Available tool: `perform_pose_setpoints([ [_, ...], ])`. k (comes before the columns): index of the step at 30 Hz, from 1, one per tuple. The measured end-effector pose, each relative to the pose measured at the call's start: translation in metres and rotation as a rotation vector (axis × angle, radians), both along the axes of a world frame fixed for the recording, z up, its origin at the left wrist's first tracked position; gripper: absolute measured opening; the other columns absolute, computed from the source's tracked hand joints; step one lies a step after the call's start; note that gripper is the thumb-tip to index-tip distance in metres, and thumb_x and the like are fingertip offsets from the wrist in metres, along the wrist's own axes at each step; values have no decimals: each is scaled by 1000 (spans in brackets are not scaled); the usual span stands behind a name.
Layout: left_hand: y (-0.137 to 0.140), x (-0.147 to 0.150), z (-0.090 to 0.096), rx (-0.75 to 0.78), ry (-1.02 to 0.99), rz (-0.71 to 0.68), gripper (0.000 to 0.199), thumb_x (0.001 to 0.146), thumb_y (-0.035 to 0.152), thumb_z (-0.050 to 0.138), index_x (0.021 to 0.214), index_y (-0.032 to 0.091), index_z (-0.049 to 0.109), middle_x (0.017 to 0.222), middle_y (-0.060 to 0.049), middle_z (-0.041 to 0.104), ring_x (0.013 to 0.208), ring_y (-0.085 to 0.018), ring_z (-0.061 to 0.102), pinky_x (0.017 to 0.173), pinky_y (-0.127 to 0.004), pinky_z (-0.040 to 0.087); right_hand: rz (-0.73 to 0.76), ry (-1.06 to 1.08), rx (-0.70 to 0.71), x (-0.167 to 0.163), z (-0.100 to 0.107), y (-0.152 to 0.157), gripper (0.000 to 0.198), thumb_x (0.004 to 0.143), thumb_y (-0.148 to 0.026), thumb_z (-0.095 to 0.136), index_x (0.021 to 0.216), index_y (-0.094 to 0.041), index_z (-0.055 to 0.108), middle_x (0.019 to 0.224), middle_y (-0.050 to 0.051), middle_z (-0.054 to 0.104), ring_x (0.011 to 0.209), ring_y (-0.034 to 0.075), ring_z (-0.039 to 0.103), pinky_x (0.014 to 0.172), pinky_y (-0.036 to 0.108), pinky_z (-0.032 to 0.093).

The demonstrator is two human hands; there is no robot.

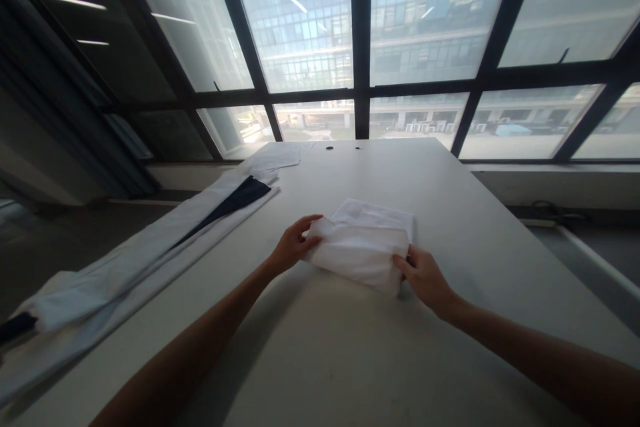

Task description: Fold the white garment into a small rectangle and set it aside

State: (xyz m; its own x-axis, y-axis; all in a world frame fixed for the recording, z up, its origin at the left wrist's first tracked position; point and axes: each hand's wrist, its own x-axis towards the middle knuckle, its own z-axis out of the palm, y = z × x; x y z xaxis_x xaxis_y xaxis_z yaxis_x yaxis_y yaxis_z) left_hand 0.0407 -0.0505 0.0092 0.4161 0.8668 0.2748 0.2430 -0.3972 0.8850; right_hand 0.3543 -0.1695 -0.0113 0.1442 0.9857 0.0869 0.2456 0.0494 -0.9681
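A folded piece of white cloth (360, 250) is held between my two hands over the middle of the white table. My left hand (299, 241) pinches its left end between thumb and fingers. At the right end, my right hand (421, 275) grips the edge, thumb on top and fingers partly hidden behind. The cloth's near side hangs slightly above the tabletop. Behind it shows a second white layer (375, 213), flat on the table; whether it belongs to the same cloth I cannot tell.
Along the left edge of the table (380, 173) lie long white and dark fabric pieces (150, 260), draped toward the near left corner. A thin white sheet (275, 157) lies at the far left. Large framed windows (420, 20) stand beyond the far edge. A blue-grey curtain (65, 93) hangs at left.
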Motion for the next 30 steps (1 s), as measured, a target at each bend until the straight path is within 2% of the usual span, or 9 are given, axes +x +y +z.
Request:
perform_pose_setpoints([
  [5, -1, -5, -4, -196, -35, -262, 100, 81, 45, 80, 161, 30, 23, 147, -18, 51, 118, -31, 62, 89, -35, 55, -19, 166, -141, 5, -4, 0, 40, 80, -37, 62, 113, -15, 64, 88, 6, 75, 69, 19, 68, 56, 27, 54],
  [9, -4, -8, -14, -212, 19, -273, 108, 80, 38, 82, 162, 36, 12, 151, -18, 45, 95, -21, 70, 77, -29, 58, -19, 139, -143, 5, -11, -2, 45, 80, -34, 61, 121, -15, 60, 95, 8, 75, 75, 21, 69, 56, 27, 53],
  [13, -5, -3, -17, -168, 87, -156, 100, 82, 44, 78, 161, 32, 19, 147, -19, 48, 74, -12, 68, 62, -21, 54, -52, 124, -161, 6, -17, 1, 55, 82, -33, 59, 133, -14, 52, 100, 11, 75, 71, 21, 68, 55, 28, 52],
  [17, -6, 1, -11, -183, 153, -120, 91, 83, 49, 75, 159, 26, 30, 143, -18, 53, 81, -16, 69, 65, -24, 55, -127, 62, -126, 10, -20, 6, 72, 81, -34, 62, 146, -11, 42, 96, 11, 74, 72, 21, 67, 59, 29, 53],
  [21, -7, 4, -8, -146, 193, -2, 69, 87, 54, 68, 144, 18, 56, 131, -13, 64, 96, -23, 67, 78, -31, 57, -112, -52, 5, 13, -17, 6, 80, 82, -33, 60, 154, -14, 33, 92, 6, 72, 73, 19, 66, 67, 29, 53],
  [23, -8, 7, -8, -130, 177, 19, 62, 87, 55, 67, 135, 15, 65, 128, -12, 67, 106, -27, 65, 87, -35, 56, -82, -109, 93, 13, -16, 5, 73, 84, -31, 55, 154, -17, 37, 98, 6, 72, 78, 18, 66, 72, 29, 53],
  [25, -9, 9, -8, -116, 126, 2, 60, 86, 55, 69, 132, 16, 68, 133, -11, 64, 114, -29, 62, 94, -37, 54, -56, -157, 138, 13, -15, 4, 61, 85, -29, 51, 145, -17, 51, 101, 7, 72, 75, 16, 65, 73, 29, 53],
  [28, -8, 10, -9, -80, 69, -41, 60, 87, 53, 69, 135, 17, 65, 145, -11, 56, 119, -28, 61, 98, -36, 52, -37, -193, 105, 14, -18, 5, 48, 85, -28, 49, 126, -13, 68, 100, 9, 74, 69, 17, 64, 71, 30, 53],
  [30, -5, 9, -11, -54, 126, -67, 59, 89, 52, 66, 136, 18, 64, 146, -12, 55, 113, -26, 64, 95, -35, 53, -47, -207, 88, 16, -19, 7, 48, 82, -27, 50, 122, -12, 71, 108, 11, 75, 83, 21, 68, 79, 33, 54],
])
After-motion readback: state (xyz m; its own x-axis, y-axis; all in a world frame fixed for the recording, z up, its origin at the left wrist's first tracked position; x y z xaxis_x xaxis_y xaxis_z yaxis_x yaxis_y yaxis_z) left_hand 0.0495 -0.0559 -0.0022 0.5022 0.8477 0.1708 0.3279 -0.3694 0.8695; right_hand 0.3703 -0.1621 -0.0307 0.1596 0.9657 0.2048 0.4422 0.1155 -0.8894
